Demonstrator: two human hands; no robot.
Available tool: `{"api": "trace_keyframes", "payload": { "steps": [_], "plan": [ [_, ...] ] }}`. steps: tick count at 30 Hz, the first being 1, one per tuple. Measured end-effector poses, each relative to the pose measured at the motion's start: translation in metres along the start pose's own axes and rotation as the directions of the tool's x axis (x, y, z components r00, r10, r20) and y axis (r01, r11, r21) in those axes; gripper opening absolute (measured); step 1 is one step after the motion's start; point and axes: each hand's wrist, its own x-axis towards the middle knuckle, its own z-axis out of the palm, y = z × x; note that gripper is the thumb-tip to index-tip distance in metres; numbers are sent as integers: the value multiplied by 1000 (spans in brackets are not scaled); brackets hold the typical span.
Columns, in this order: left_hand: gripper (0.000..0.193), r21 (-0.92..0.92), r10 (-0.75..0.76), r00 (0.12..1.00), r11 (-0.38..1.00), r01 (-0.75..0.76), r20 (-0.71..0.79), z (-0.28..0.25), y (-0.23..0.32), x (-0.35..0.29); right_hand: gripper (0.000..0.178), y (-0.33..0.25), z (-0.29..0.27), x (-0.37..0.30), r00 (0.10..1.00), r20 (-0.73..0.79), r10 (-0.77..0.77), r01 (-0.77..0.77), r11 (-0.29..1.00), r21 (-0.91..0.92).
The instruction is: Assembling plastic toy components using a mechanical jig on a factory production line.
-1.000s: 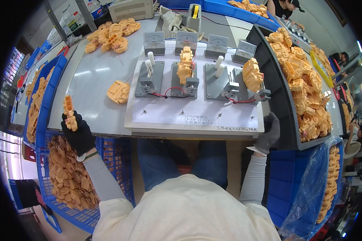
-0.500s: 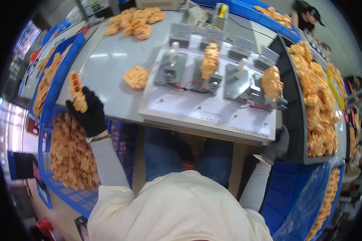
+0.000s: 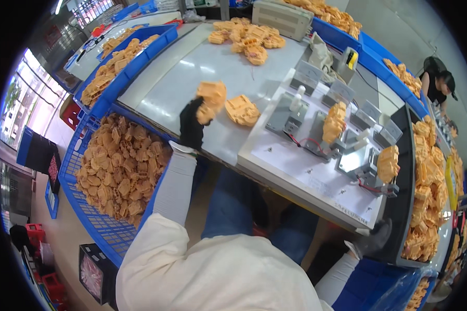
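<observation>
While the black-gloved left hand (image 3: pixel 192 124) curls its fingers around a pale-orange, blocky plastic part (image 3: pixel 213 97) above the grey-topped bench (image 3: pixel 161 93), a similar flat orange piece (image 3: pixel 242 110) lies just to its right. Near the close right corner of the white-topped test board (image 3: pixel 290 163) is the grey-gloved right hand (image 3: pixel 374 238); how open it is, or whether it holds anything, cannot be told. Two orange housings (image 3: pixel 334 123) sit on the board's grey metal fixtures (image 3: pixel 283 114).

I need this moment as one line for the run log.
left hand: holds orange part | right hand: near white board | fixtures: two hold orange parts
</observation>
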Motion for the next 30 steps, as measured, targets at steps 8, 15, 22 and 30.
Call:
{"api": "trace_keyframes", "payload": {
  "steps": [8, 15, 22, 30],
  "plan": [
    [19, 108, -212, 965, 975, 196, 156, 1, -8, -6, 30, -158, 81, 30, 903, 226, -365, 344, 930, 129],
    [30, -42, -224, 973, 973, 226, 59, 1, -4, -4, 37, -224, 253, 30, 337, 840, -425, 654, 748, 116],
    [26, 6, -328, 931, 943, 331, 161, -3, 1, 0, 56, -217, 396, 20, -164, 947, -275, 826, 486, 284],
    [39, -1, -477, 855, 873, 487, 203, -10, 19, 8, 62, -210, 568, -29, -258, 965, 34, 897, 379, 227]
  ]
}}
